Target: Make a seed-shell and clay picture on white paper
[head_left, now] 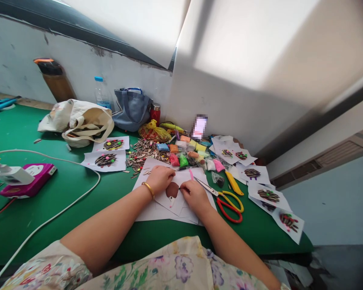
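A sheet of white paper (177, 207) lies in front of me on a small stack of paper. On it is a flat brown clay shape (172, 190) with a white pointed face (171, 200), like a hedgehog. My right hand (196, 196) is at the shape's right edge, thumb and finger pinched around a tiny dark bit too small to name. My left hand (160, 178) rests on the paper at the upper left of the shape, fingers curled; what they hold, if anything, is hidden. Scissors (226, 201) with yellow and red handles lie right of my right hand, blades toward it.
Striped seeds (145, 151) are heaped behind my left hand. Beyond lie bagged coloured clays (183, 161), a yellow cutter (234, 183) and a propped phone (199, 127). Finished seed pictures (268, 196) line the right edge. A white cable (63, 211) crosses the green table (115, 197) at left.
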Motion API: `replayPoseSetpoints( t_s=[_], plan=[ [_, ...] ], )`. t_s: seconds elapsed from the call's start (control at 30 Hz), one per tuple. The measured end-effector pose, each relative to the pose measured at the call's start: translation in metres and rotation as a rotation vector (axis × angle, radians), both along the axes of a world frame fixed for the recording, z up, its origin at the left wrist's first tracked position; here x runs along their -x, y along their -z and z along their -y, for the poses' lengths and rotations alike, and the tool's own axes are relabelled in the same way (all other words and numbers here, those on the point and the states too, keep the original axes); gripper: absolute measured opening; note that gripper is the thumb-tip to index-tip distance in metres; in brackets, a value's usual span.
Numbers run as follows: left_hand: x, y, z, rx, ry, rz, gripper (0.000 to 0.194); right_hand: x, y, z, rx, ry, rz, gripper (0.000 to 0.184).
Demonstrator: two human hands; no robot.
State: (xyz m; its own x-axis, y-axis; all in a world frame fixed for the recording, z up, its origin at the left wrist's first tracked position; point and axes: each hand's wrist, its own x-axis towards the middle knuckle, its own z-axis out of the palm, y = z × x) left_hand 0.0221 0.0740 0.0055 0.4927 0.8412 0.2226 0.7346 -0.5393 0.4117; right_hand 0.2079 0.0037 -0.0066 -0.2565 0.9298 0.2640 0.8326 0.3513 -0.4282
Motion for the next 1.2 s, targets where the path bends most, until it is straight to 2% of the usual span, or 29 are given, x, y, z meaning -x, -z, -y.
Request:
replayPoseSetpoints(
  t_s=[0.27,0.47,0.83,1.03,1.2],
  plan=[
    [0.001,0.001,-0.001,-0.01,0.005,0.016,0.02,0.001,0.001,0.0,-0.001,0.0,0.023,0.014],
    [0.001,0.001,-0.001,0.003,-0.001,0.0,0.021,-0.002,0.004,0.006,-0.085,-0.046,0.064,0.016],
    [0.002,0.002,-0.001,-0.05,0.018,-0.027,0.021,-0.005,-0.003,0.027,-0.09,-0.034,0.219,0.039],
    [0.005,0.004,-0.002,-0.08,0.001,-0.045,0.02,-0.007,0.0,0.023,-0.054,-0.031,0.207,0.052],
    [0.008,0.006,-0.005,-0.102,-0.02,-0.053,0.02,-0.009,0.002,0.015,-0.047,-0.054,0.148,0.053]
  ],
)
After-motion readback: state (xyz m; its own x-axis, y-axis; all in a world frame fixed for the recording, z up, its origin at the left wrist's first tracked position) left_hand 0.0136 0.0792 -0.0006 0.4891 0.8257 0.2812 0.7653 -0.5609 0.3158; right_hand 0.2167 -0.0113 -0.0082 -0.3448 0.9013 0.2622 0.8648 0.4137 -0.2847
